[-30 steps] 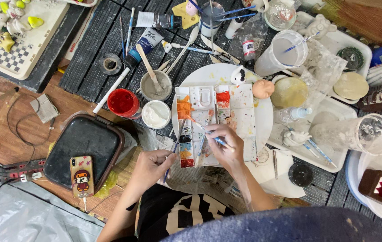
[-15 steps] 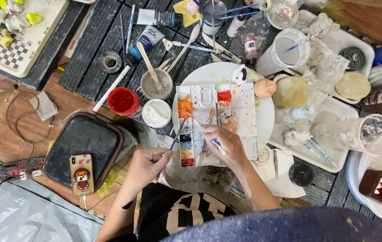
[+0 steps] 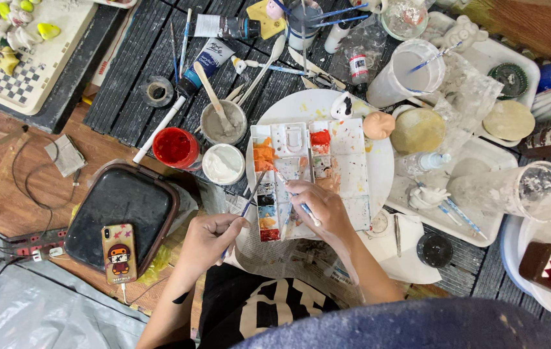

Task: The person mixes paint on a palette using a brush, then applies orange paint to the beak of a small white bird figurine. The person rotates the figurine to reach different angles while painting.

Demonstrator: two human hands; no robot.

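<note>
The right hand (image 3: 317, 210) has its fingers pinched around a blue-handled brush (image 3: 295, 197), whose tip points toward 10 o'clock onto the palette (image 3: 346, 161). The left hand (image 3: 209, 238) has its fingers closed on a second, dark brush (image 3: 249, 200), which slants toward 1 o'clock with its tip at the palette's left edge. The palette, a white box of wells with orange, red and dark paint, lies on a round white plate (image 3: 382, 174) at the middle of the view. At 10 o'clock from the palette stand a white paint cup (image 3: 222, 163), a red paint cup (image 3: 175, 147) and a grey cup (image 3: 224, 123) with a stick in it. At 9 o'clock from the left hand a phone (image 3: 119, 253) lies on a dark tray (image 3: 120, 207).
</note>
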